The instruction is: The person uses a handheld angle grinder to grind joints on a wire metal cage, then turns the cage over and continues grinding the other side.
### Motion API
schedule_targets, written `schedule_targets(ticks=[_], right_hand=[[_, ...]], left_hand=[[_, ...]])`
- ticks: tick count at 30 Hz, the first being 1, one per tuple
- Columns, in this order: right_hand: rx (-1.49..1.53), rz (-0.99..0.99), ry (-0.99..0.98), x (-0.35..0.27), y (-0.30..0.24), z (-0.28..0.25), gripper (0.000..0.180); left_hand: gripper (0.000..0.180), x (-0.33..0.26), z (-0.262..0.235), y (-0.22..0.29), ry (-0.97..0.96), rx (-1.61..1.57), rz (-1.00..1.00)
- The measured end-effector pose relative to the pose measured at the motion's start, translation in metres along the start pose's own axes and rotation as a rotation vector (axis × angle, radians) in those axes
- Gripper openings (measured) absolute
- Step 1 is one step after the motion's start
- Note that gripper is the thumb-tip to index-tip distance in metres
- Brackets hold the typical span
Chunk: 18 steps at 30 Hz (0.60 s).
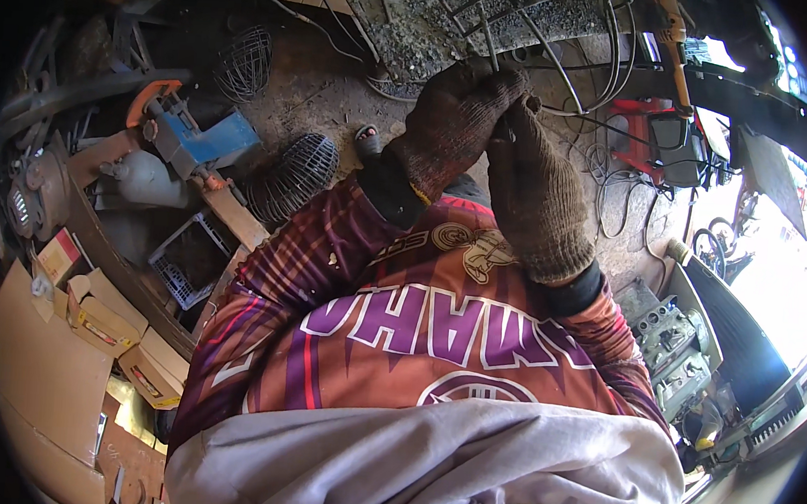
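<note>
left hand (456,117) | right hand (535,191) | both gloved, clasping wire frame (565,22) | grip point hidden

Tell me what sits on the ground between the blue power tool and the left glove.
In the head view, a dark round wire cage lies on the dirt floor between the blue power tool and the left glove; a second wire cage sits farther up.

A single head view looks steeply down from the person's head, over the chest and lap filling the lower centre of the frame. The hands (498,138) sit close below the lens, upper centre. The fisheye bends the floor (321,90) and the clutter at left and right toward a dark round rim.
</note>
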State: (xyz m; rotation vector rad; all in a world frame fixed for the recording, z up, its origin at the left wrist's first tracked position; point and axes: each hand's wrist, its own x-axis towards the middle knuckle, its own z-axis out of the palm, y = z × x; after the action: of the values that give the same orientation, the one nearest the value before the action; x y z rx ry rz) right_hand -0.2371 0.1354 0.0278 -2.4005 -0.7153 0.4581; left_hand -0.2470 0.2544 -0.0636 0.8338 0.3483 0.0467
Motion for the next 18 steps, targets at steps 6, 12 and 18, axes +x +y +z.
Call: schedule_targets(ticks=[6,12,18], right_hand=[[0.048,-0.158,-0.007,0.005,0.034,0.003,0.045],[0.041,-0.165,-0.053,0.007,0.037,0.0,0.046],[0.248,-0.001,-0.093,0.003,0.014,-0.001,0.046]], left_hand=[[0.014,0.001,0.004,-0.005,0.059,0.098,-0.006],[0.017,0.003,0.005,-0.011,0.061,-0.007,0.018],[0.018,-0.003,0.0,0.01,0.022,0.153,0.009]])
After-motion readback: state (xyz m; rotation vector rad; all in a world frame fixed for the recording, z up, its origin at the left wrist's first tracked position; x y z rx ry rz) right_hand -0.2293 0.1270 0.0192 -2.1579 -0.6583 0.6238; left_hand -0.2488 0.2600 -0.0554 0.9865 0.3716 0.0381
